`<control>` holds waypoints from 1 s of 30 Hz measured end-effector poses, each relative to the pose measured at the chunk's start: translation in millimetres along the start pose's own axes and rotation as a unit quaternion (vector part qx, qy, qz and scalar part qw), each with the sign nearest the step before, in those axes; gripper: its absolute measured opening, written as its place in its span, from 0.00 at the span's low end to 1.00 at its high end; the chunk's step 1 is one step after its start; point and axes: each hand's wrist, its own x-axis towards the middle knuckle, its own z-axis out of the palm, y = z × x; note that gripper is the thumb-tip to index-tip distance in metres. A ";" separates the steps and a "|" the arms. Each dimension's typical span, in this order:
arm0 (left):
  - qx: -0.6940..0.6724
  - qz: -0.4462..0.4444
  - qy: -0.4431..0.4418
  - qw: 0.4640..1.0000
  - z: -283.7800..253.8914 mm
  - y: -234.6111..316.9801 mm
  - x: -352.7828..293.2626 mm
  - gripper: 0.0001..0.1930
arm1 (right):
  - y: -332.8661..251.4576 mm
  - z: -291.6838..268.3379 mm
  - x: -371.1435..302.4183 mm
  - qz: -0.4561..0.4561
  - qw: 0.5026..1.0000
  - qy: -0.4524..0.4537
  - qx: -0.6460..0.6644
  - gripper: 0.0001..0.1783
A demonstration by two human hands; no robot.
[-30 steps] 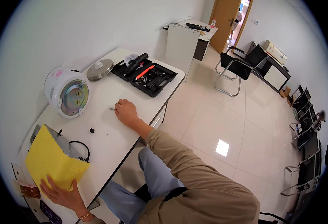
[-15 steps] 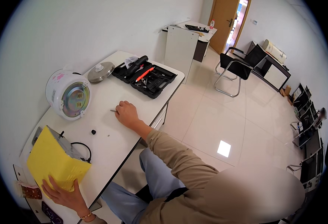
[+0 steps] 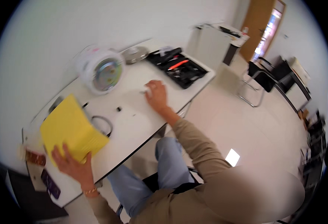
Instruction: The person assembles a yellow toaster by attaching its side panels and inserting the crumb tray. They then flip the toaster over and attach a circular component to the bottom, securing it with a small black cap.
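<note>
A box-like appliance with a bent yellow metal cover sits tilted on the white table. My left hand rests on the cover's near side, fingers spread, a bracelet at the wrist. From behind the cover a black cable loops out onto the tabletop. Farther right, low over the table, my right hand is curled with its fingers bent. A short thin grey rod pokes out at its fingertips; motion blurs its kind. A small black knob-like piece lies between the hands.
Behind stand a white round appliance on its side, a metal lid and an open black tool case with an orange tool. A dark phone-like object and a reddish-brown packet lie left. A black chair stands beyond.
The view has swung, so the whole scene sits farther right and is blurred. My left hand stays on the yellow cover. My right hand's fingers look slightly more raised beside the grey rod.
</note>
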 end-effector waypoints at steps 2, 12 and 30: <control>-0.013 -0.007 -0.019 1.000 -0.3 2.5 0.8 0.51 | -12.1 -10.0 -2.8 0.017 1.000 0.005 0.011 0.21; -0.014 -0.021 -0.029 0.999 -12.1 4.4 3.7 0.53 | -154.2 -44.0 -41.3 0.037 0.942 -0.107 0.317 0.15; -0.018 -0.011 -0.042 0.999 -15.2 3.4 5.2 0.49 | -218.6 -17.4 -67.2 0.070 0.925 -0.292 0.234 0.44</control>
